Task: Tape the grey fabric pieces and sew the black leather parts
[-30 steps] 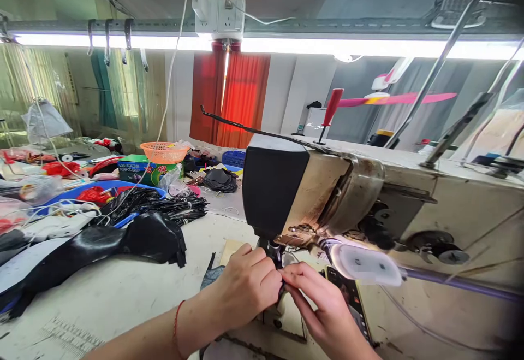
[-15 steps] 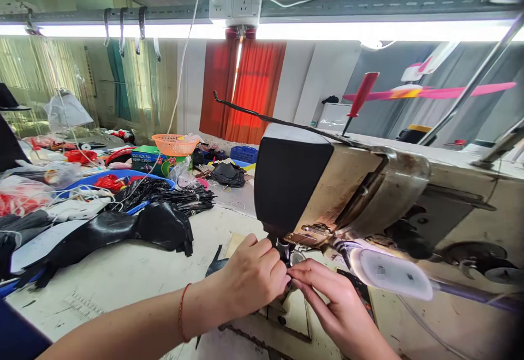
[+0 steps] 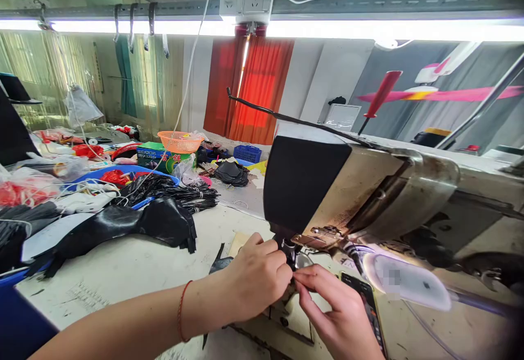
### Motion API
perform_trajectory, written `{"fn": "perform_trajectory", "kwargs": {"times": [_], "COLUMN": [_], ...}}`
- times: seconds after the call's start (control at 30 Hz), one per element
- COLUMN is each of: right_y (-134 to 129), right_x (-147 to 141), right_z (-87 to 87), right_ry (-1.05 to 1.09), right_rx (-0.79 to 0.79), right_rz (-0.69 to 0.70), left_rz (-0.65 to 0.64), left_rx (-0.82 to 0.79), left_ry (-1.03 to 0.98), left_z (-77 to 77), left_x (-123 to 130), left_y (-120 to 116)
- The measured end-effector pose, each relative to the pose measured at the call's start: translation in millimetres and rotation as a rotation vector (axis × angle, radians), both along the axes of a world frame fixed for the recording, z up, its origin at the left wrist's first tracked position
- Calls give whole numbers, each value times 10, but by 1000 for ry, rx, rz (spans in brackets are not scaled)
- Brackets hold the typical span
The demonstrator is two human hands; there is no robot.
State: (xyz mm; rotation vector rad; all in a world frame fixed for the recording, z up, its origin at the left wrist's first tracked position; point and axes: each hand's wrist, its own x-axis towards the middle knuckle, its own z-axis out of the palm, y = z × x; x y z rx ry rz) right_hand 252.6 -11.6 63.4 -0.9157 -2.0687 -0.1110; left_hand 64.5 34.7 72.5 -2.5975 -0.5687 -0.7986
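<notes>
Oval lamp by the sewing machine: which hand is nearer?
Right. The right hand is just left of the oval lamp in the view and slightly lower; the left hand is farther left, beyond the right hand.

From my remote seat I have material (image 3: 123,223) on the left of the worktable (image 3: 135,275), the basin (image 3: 90,174) behind it, the sewing machine (image 3: 305,182) right, the screwdriver (image 3: 382,95) atop that, the curtain (image 3: 260,92) beyond.

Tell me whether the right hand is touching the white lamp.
Apart. The head view shows a gap between the right hand and the white lamp, with the dark flat device visible between them.
</notes>
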Motion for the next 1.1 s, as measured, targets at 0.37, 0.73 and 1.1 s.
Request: {"fn": "perform_trajectory", "kwargs": {"times": [0.37,0.73,1.1], "right_y": [-40,-8,298], "right_x": [-63,262,461], "right_z": [-199,-450,-564], "right_ry": [43,-20,-38], "right_rx": [91,98,243], "right_rz": [-118,-26,-200], "left_rz": [-159,-260,-242], "left_rx": [-475,-14,132], "left_ry": [-604,-346,-109], "left_z": [-308,-412,-185], "left_x": [120,40,-6], "left_y": [8,167,190]}}
